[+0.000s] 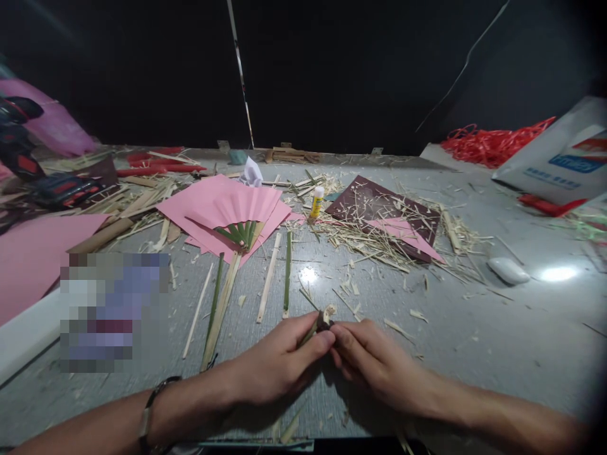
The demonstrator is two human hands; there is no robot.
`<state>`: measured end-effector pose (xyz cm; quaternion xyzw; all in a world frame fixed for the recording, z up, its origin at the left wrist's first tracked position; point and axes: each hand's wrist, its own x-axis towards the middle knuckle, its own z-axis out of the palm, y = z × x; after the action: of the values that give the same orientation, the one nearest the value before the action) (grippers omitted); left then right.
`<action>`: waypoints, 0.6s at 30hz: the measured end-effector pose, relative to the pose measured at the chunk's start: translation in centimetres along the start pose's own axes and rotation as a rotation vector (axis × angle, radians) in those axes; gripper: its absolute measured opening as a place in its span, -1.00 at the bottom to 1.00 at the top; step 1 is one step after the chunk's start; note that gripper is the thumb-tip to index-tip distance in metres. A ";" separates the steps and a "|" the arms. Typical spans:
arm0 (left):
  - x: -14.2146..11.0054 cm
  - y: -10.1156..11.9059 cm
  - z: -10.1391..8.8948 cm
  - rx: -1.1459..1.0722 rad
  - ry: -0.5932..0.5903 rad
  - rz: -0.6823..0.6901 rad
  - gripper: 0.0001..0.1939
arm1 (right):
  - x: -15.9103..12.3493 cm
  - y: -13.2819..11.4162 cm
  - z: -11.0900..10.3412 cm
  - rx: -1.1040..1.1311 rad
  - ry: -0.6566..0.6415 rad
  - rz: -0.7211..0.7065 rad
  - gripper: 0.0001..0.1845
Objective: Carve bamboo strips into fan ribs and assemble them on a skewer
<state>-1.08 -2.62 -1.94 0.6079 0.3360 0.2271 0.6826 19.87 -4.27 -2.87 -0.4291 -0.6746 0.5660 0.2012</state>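
Observation:
Low in the middle, my left hand (284,357) and my right hand (379,360) meet, fingers pinched around a small bamboo piece (327,314) with a dark section and a pale, ragged end. Part of it is hidden by the fingers. A greenish strip shows beside my left thumb. Left of the hands lies a pink paper fan (246,205) with green ribs and a long bamboo handle (225,300). Between fan and hands are a pale bamboo strip (269,278) and a green bamboo strip (288,272), each with a small hole near its lower end.
A yellow glue stick (317,202) stands upright behind the hands. Bamboo shavings cover a dark red board (379,202). At left are pink paper sheets (38,253) and a power drill (19,139). Red plastic string (488,144) and a white bag (564,158) lie right.

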 end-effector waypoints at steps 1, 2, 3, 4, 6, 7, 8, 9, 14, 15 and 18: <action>0.0 0.0 0.0 -0.007 -0.008 -0.018 -0.74 | 0.0 -0.2 0.0 -0.080 0.034 -0.021 -0.51; 0.0 0.0 0.1 -0.023 -0.018 -0.047 -0.77 | -0.1 -0.4 0.0 -0.150 0.064 -0.035 -0.55; 0.0 0.0 0.2 -0.044 -0.026 -0.072 -0.79 | -0.1 -0.6 0.0 -0.200 0.083 -0.043 -0.59; 0.0 0.0 0.2 -0.066 -0.028 -0.084 -0.79 | -0.1 -0.8 -0.1 -0.222 0.087 -0.045 -0.60; 0.0 0.0 0.4 -0.106 -0.017 -0.063 -0.77 | -0.1 -1.1 -0.2 -0.213 0.063 -0.038 -0.58; 0.0 0.1 0.4 -0.112 -0.011 -0.047 -0.76 | -0.1 -1.2 -0.2 -0.196 0.052 -0.034 -0.57; 0.1 0.0 0.4 -0.114 -0.014 -0.040 -0.76 | 0.0 -1.3 -0.4 -0.171 0.038 -0.031 -0.55; 0.1 0.0 0.4 -0.114 -0.022 -0.042 -0.77 | 0.0 -1.3 -0.5 -0.130 0.015 -0.024 -0.52; 0.0 -0.2 0.1 -0.080 -0.049 -0.036 -0.78 | 0.3 -1.0 -1.2 0.308 -0.208 0.152 -0.35; 0.0 -0.3 0.0 -0.072 -0.048 -0.022 -0.77 | 0.3 -0.9 -1.4 0.425 -0.251 0.222 -0.35; -0.1 -0.3 0.0 -0.052 -0.045 0.021 -0.77 | 0.5 -0.4 -1.7 0.717 -0.410 0.426 -0.38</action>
<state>-1.19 -2.71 -2.21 0.5986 0.3082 0.2294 0.7029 20.72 -2.92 -2.12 -0.3408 -0.3592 0.8653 0.0785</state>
